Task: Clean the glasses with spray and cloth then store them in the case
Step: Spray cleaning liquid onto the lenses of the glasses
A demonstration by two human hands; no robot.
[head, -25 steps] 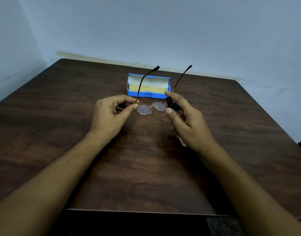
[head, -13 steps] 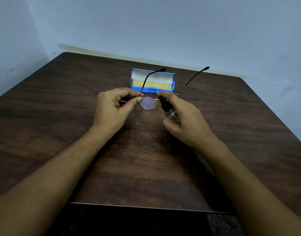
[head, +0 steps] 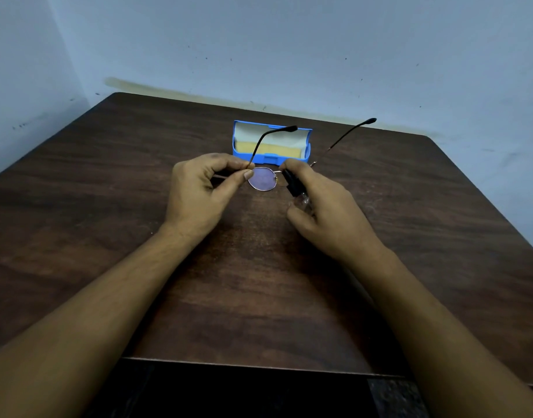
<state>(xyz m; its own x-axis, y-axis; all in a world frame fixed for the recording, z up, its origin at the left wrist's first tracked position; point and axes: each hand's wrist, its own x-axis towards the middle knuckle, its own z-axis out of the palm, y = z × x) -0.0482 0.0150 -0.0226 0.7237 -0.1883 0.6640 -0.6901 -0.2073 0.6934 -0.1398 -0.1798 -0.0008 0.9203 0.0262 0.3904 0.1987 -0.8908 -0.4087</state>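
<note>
Thin gold-rimmed glasses (head: 262, 182) with black-tipped arms spread open hover above the dark wooden table (head: 108, 206). My left hand (head: 201, 191) pinches the frame at its left hinge. My right hand (head: 325, 212) grips a small spray bottle (head: 293, 187), clear with a black top, its nozzle right beside the left lens; this hand hides the right lens. Behind the hands sits the open blue case (head: 271, 143), with a yellow cloth (head: 271, 148) lying inside it.
The table backs onto a pale wall (head: 289, 55) at the far edge, with another wall at the left. Its near edge runs under my forearms.
My right hand has shifted the spray bottle left, over the right lens and up to the left lens. The right arm of the glasses has swung outward to the right.
</note>
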